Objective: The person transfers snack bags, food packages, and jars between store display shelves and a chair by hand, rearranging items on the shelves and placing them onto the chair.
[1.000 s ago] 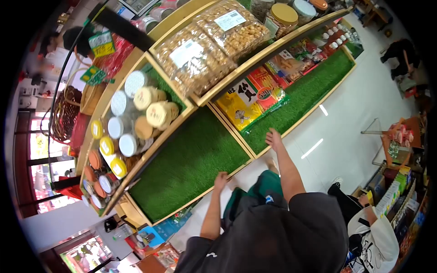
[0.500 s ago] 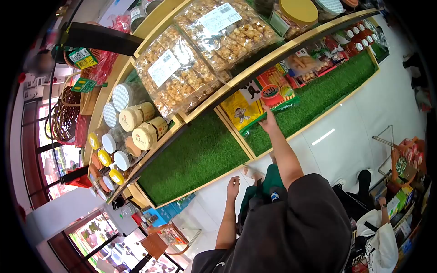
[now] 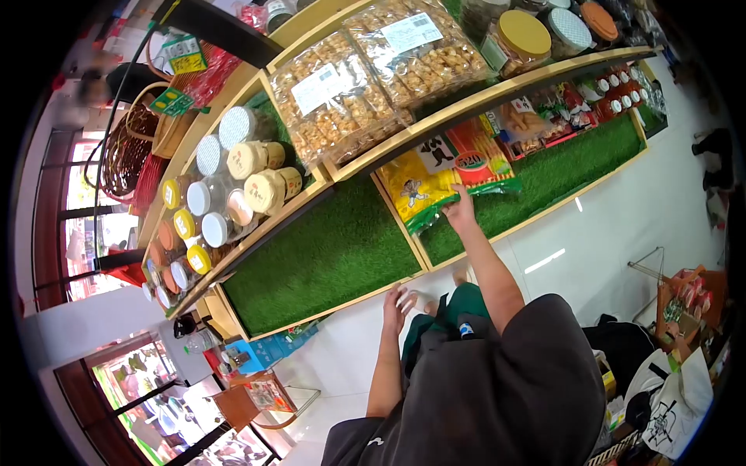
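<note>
With its fingers closed on the near edge, my right hand holds a large plastic snack bag, printed yellow, red and green. The bag lies tilted on the lower shelf, which has a green turf lining. Much of its far end is hidden under the upper shelf. My left hand hangs in front of the shelf edge, its fingers loosely apart and nothing in them.
Packs of brown clustered snacks lie on the upper shelf, with lidded jars to their left. More packets and white-capped bottles sit farther right below. A wooden rim borders the turf. People stand at the lower right.
The snack bag has come slightly toward me and tilted, with my right hand at its edge. My left hand has risen a little and its fingers have spread. The camera view has shifted.
</note>
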A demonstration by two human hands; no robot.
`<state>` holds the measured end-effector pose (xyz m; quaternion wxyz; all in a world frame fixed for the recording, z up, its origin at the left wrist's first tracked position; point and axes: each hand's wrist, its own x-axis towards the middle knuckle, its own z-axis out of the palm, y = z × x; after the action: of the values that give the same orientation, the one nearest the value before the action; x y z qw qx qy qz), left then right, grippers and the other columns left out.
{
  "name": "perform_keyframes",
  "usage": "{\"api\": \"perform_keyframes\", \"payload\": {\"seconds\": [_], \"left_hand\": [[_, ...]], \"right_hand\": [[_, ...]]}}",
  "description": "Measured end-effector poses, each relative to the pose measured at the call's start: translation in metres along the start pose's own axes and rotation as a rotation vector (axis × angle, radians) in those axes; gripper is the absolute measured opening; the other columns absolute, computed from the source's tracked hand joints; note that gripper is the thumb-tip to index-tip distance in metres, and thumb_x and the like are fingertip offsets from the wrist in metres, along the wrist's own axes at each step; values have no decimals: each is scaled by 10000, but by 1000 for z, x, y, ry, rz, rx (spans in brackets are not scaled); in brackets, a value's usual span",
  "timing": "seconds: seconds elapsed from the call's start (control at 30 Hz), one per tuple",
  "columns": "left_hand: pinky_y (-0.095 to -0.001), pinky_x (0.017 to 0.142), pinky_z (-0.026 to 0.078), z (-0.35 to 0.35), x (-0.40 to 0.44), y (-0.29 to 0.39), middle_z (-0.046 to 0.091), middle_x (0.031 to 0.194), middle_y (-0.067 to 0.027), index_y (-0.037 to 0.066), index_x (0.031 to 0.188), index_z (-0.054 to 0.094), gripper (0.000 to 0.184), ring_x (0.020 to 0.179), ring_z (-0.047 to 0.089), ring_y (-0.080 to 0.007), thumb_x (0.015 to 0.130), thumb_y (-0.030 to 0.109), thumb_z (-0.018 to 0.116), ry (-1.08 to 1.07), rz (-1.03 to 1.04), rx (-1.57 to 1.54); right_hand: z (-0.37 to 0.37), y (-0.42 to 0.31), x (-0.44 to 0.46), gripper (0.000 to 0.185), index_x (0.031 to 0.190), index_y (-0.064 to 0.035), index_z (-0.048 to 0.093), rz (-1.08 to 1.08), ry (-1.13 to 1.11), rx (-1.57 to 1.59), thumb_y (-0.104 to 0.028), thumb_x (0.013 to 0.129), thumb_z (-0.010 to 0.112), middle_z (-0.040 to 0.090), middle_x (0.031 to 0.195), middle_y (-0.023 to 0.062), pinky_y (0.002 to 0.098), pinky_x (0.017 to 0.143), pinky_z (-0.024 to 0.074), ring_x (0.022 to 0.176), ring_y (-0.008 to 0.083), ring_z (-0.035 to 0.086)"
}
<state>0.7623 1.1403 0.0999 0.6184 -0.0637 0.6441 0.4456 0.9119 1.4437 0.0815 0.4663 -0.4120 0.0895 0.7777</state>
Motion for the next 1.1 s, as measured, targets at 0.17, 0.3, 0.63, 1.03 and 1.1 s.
{"api": "perform_keyframes", "payload": {"seconds": [0.17, 0.3, 0.63, 1.03, 1.1], "left_hand": [[-411, 892, 405, 39, 7, 33, 409, 1301, -107, 171, 1306, 364, 504, 1140, 452, -291, 885, 441, 427, -237, 110, -230], [-513, 926, 355, 64, 2, 52, 325, 1371, -114, 180, 1356, 288, 638, 1185, 405, -314, 860, 572, 379, -344, 62, -392], [-415, 947, 400, 59, -28, 22, 508, 1220, -141, 33, 1269, 403, 596, 1093, 505, -291, 868, 469, 473, -371, 124, -845], [-384, 830, 490, -67, -122, -41, 601, 1079, -140, 14, 1173, 499, 531, 915, 605, -257, 803, 387, 574, -336, 389, -1212], [-375, 826, 493, -102, -124, -64, 603, 1074, -142, 14, 1178, 492, 531, 916, 606, -248, 804, 382, 572, -312, 474, -1286]], "right_hand": [[-19, -3, -71, 380, 1071, -107, 507, 84, -84, 20, -229, 733, 628, 542, 1052, 55, 353, 893, 389, 969, 218, 500], [-41, -11, -136, 432, 1147, -64, 483, 97, -115, -34, -214, 757, 590, 539, 1144, 67, 358, 936, 377, 1058, 219, 498], [-74, 17, -209, 448, 1165, -2, 470, 206, -182, -375, -222, 782, 548, 534, 1168, 115, 389, 945, 371, 1074, 256, 499], [-56, 138, -283, 487, 1172, -70, 485, 370, -420, -726, -226, 730, 622, 535, 1160, 63, 347, 880, 429, 1036, 210, 516], [-69, 162, -276, 426, 1094, -93, 531, 449, -323, -822, -247, 714, 645, 577, 1068, 26, 265, 691, 469, 892, 161, 558]]}}
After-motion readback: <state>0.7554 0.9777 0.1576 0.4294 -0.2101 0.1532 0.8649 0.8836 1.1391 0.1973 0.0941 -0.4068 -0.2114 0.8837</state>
